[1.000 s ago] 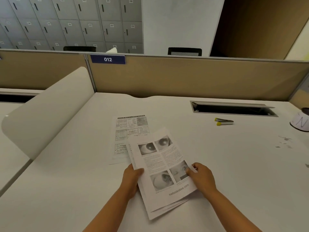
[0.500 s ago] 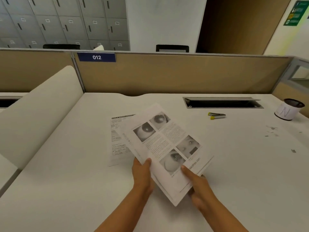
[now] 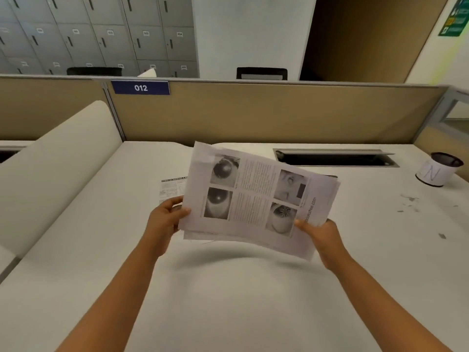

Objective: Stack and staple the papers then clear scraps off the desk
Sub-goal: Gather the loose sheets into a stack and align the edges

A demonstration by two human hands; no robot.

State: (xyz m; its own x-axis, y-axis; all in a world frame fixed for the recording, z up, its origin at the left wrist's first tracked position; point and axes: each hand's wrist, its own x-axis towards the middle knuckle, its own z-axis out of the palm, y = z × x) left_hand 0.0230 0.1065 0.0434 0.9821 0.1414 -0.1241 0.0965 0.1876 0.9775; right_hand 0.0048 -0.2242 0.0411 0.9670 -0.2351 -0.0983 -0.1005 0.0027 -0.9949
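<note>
A stack of printed papers [image 3: 256, 196] with eye photographs on the top sheet hangs in the air above the white desk [image 3: 228, 301], turned sideways. My left hand [image 3: 166, 218] grips its left edge, thumb on top. My right hand [image 3: 321, 236] grips the lower right corner. One more printed sheet [image 3: 172, 188] lies flat on the desk behind my left hand, mostly hidden by the stack. Small grey paper scraps [image 3: 409, 203] are scattered on the desk at the right. The stapler seen earlier is hidden behind the stack.
A small round bin [image 3: 437, 171] with a white label stands at the far right. A cable slot [image 3: 335, 158] opens in the desk near the tan partition [image 3: 253, 113]. A curved white divider [image 3: 58, 168] bounds the left side.
Both hands lifted the stack off the desk and rotated it clockwise to a sideways position. The view shifted right, so the bin came further into view and the stapler became hidden.
</note>
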